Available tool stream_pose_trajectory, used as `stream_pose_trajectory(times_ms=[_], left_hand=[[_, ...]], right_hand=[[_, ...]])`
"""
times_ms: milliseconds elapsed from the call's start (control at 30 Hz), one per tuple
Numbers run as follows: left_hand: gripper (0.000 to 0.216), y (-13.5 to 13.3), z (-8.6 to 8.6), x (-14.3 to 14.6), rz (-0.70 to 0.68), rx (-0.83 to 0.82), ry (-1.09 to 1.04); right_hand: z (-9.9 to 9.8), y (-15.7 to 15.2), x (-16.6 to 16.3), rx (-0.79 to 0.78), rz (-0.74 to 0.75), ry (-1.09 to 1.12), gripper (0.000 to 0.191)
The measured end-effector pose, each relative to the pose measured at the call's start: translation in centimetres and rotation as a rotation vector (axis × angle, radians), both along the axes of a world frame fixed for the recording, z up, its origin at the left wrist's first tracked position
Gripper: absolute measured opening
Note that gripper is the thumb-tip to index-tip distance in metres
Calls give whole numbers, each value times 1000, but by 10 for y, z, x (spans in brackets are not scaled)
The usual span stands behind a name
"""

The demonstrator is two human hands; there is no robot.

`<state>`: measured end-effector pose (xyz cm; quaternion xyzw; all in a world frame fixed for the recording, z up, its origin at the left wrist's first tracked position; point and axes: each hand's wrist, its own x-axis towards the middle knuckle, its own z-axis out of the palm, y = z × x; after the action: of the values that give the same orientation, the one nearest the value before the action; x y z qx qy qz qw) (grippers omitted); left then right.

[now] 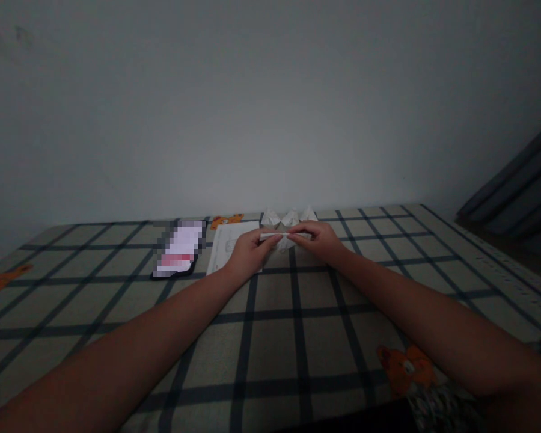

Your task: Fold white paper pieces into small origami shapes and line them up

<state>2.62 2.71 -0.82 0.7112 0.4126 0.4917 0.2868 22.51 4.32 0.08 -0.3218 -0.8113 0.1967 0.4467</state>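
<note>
Both my arms reach forward over a checked cloth (297, 337). My left hand (247, 251) and my right hand (321, 238) meet on a small folded white paper piece (283, 238), each pinching one end of it with closed fingers. The paper is held low, just above or on the cloth; I cannot tell which. Behind it, three folded white paper shapes (290, 217) stand in a row by the wall. A white sheet with a faint drawing (229, 243) lies flat beside my left hand.
A phone with a lit screen (179, 248) lies left of the white sheet. Orange cartoon prints (406, 368) mark the cloth. A plain wall rises right behind the surface. A dark striped fabric (518, 198) hangs at the right.
</note>
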Motion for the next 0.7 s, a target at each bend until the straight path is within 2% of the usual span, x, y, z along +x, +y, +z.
stream_pose_trajectory(times_ms=[100,300,533,700], left_hand=[[21,0,1,0,-2,5,-22],[20,-1,2,0,3,-31,-51],[22,0,0,-2,26,-25,-27],[26,-2,1,1,18,-62,-63]], right_hand=[[0,1,0,99,6,-28,19],[-1,3,-1,83,10,-33,20],[1,5,1,196,46,-122,18],[-2,3,-1,141,-5,-46,18]])
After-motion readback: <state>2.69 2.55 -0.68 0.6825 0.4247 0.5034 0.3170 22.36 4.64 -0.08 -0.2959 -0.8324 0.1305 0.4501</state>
